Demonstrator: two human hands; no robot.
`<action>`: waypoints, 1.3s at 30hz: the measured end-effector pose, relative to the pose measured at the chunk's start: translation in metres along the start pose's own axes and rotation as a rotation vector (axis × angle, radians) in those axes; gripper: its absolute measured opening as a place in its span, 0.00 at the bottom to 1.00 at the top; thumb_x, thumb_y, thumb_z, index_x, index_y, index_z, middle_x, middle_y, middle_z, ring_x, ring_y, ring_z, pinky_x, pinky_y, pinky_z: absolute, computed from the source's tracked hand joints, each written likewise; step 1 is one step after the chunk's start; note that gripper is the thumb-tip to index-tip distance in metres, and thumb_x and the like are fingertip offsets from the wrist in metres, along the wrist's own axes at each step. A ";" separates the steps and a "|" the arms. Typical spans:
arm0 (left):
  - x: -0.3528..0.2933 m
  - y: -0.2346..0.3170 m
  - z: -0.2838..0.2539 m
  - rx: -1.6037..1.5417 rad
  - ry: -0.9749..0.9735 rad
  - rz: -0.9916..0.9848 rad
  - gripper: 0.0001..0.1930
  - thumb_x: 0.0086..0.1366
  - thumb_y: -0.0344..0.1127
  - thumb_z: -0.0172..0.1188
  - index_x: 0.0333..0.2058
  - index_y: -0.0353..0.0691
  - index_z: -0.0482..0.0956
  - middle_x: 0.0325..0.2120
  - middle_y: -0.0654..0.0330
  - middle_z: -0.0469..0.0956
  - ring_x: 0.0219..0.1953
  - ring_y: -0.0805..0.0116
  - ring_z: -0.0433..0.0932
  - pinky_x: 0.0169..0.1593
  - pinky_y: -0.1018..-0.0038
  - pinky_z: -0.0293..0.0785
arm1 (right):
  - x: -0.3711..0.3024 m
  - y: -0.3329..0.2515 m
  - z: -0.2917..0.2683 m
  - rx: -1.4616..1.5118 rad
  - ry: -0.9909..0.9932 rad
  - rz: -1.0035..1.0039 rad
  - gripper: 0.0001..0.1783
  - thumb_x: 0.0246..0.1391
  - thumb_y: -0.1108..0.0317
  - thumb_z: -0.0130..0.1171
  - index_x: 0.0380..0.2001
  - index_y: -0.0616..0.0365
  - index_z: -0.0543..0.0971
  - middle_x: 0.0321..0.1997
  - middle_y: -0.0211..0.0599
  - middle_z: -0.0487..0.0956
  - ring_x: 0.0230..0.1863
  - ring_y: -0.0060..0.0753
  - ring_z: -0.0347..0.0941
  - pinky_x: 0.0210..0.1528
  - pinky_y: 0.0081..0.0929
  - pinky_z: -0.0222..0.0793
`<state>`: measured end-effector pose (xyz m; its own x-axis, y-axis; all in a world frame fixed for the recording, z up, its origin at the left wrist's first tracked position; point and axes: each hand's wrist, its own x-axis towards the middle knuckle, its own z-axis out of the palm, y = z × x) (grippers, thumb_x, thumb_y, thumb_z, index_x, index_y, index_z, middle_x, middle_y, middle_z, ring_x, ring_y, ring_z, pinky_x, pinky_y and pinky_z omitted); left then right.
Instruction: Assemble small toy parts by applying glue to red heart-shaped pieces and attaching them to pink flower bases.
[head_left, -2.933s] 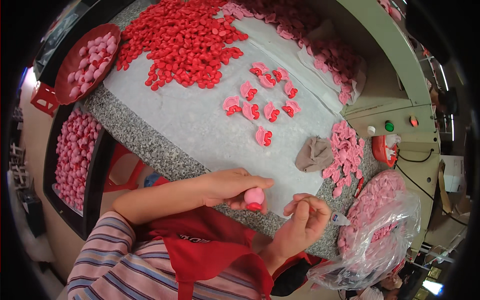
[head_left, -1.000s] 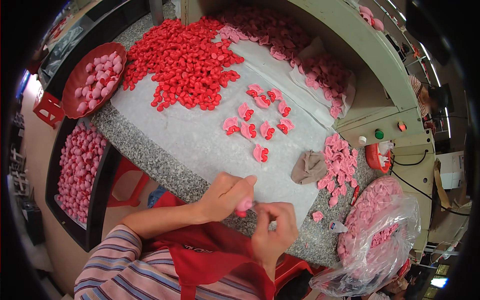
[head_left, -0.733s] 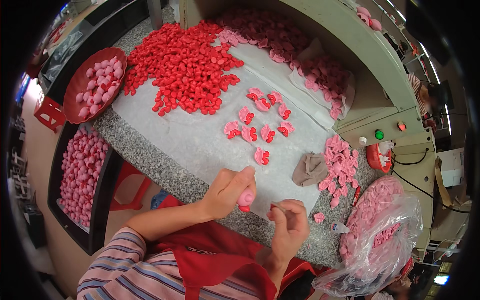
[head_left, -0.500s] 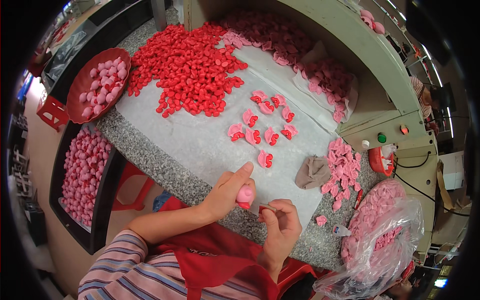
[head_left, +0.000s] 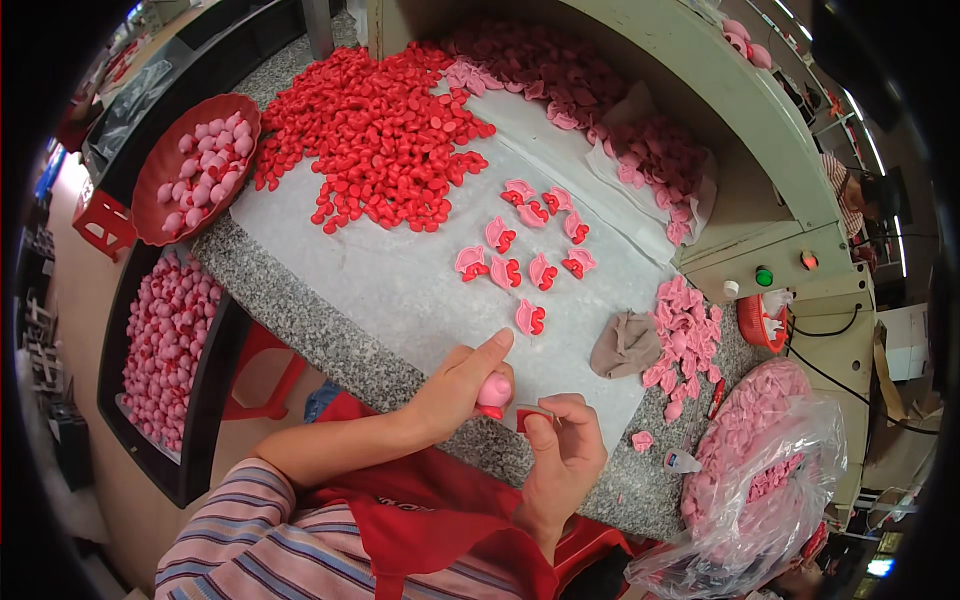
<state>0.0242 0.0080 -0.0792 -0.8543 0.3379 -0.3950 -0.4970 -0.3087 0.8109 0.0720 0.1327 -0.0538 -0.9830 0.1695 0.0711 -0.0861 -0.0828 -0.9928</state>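
Note:
My left hand (head_left: 450,392) is closed around a small pink rubbery toy figure (head_left: 495,391) with a red lower end. Its thumb points up and away from me. Close by on the right, my right hand (head_left: 562,455) pinches a small flat red piece (head_left: 528,416) with a brownish edge between thumb and fingers. A narrow gap separates that piece from the figure. Beyond my hands, several pink cap-like pieces joined to red parts (head_left: 530,317) are spread on the white sheet (head_left: 400,300). A crumpled grey-brown cloth (head_left: 626,345) lies to their right.
Loose red pieces (head_left: 380,130) are heaped at the far left, beside a red bowl (head_left: 150,190) of pink balls. A black bin (head_left: 215,400) of pink figures stands lower left. Pink pieces (head_left: 685,335) and a plastic-covered pile (head_left: 750,430) lie at right. A machine housing (head_left: 760,150) borders the back.
Both hands have stayed nearly in place. The gap between the pink figure and the red piece is slightly wider, and the red piece shows more of its face.

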 end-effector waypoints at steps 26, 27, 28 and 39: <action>-0.002 0.003 0.004 0.121 -0.070 0.098 0.35 0.66 0.55 0.33 0.08 0.36 0.67 0.07 0.62 0.65 0.13 0.76 0.63 0.20 0.80 0.60 | 0.011 0.021 -0.011 -0.137 0.118 -0.096 0.06 0.44 0.83 0.56 0.26 0.63 0.72 0.34 0.41 0.74 0.36 0.32 0.71 0.39 0.24 0.68; -0.002 0.003 0.004 0.122 -0.070 0.098 0.35 0.66 0.55 0.33 0.08 0.36 0.67 0.07 0.62 0.65 0.13 0.76 0.63 0.20 0.80 0.60 | 0.014 0.018 -0.012 -0.096 0.137 -0.121 0.07 0.42 0.82 0.58 0.26 0.62 0.73 0.37 0.41 0.73 0.39 0.31 0.70 0.41 0.25 0.67; -0.001 0.002 0.003 0.137 -0.051 0.109 0.35 0.66 0.55 0.33 0.08 0.36 0.67 0.07 0.62 0.65 0.13 0.76 0.63 0.21 0.80 0.60 | 0.015 0.016 -0.012 -0.055 0.156 -0.147 0.08 0.40 0.81 0.61 0.26 0.61 0.75 0.39 0.40 0.72 0.42 0.31 0.68 0.43 0.25 0.66; -0.003 0.001 0.001 0.093 -0.014 0.119 0.32 0.66 0.52 0.35 0.10 0.34 0.68 0.08 0.64 0.64 0.14 0.77 0.61 0.21 0.79 0.58 | 0.007 0.007 0.018 0.088 -0.013 -0.030 0.06 0.41 0.80 0.60 0.26 0.62 0.75 0.40 0.42 0.72 0.42 0.32 0.70 0.45 0.26 0.67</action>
<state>0.0259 0.0077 -0.0767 -0.9037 0.3163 -0.2884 -0.3759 -0.2640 0.8882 0.0615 0.1159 -0.0586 -0.9817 0.1610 0.1021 -0.1286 -0.1637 -0.9781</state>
